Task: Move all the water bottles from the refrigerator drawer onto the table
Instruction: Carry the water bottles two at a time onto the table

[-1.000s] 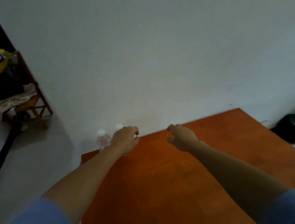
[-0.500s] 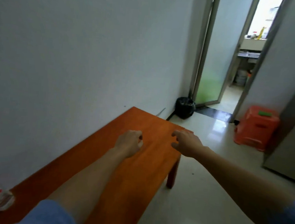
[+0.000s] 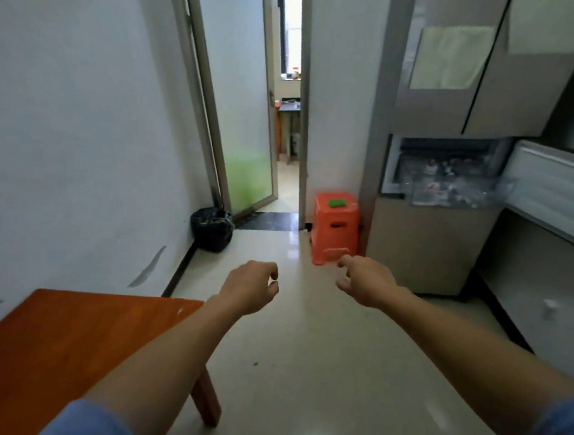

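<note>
Orange-brown counter (image 3: 63,337) sits at lower left as a person's left hand (image 3: 250,291) and right hand (image 3: 366,282) extend over the pale floor (image 3: 301,373) — both with fingers loosely curled, holding nothing. Water bottles (image 3: 433,167), blurred, lie in the open refrigerator drawer (image 3: 452,196) at right, well apart from either hand.

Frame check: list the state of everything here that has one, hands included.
Left hand: loosely curled, empty.
Right hand: relaxed, empty.
Clear refrigerator drawer: pulled out, contents too blurred to identify.
Grey upper refrigerator doors: closed.
Frosted glass door: open.
Orange plastic stool: upright, green item on top.
</note>
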`<state>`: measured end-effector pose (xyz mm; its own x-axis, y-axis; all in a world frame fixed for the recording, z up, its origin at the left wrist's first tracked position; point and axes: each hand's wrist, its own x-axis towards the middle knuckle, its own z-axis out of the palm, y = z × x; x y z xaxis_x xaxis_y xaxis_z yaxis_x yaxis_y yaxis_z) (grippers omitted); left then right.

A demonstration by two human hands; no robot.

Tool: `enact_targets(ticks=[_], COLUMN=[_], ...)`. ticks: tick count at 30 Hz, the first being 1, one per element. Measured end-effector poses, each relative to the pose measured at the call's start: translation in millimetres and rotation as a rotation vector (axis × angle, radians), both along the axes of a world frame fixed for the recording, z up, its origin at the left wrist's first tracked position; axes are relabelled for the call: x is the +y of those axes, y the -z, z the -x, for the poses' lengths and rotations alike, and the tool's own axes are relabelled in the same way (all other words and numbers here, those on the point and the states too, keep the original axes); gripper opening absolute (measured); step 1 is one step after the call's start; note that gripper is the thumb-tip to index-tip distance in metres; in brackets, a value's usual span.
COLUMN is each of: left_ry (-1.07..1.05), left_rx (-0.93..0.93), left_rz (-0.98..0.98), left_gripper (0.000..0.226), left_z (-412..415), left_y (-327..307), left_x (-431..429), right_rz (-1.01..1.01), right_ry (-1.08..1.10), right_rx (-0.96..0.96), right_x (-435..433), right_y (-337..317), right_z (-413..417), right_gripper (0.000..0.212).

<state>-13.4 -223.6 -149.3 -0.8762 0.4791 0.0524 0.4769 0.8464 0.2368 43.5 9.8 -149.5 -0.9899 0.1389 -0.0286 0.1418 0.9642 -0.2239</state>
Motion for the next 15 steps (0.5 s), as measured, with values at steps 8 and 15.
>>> enact_targets(ticks=[8, 15], left_ry=[0.272, 0.500], left_rx=[-0.012, -0.035], left_rz=[-0.055, -0.059], left_gripper=[0.015, 0.012], left_z=[144.3, 231.6], left_y=[1.9, -14.0], left_x=[172.4, 324.0], right_rz=[-0.020, 0.005], right_ry=[0.279, 0.515], right_rx=[-0.025, 0.002], right_x=[156.2, 280.5], right_y=[0.8, -6.9], right_z=[85.1, 120.1], right_gripper=[0.044, 0.046])
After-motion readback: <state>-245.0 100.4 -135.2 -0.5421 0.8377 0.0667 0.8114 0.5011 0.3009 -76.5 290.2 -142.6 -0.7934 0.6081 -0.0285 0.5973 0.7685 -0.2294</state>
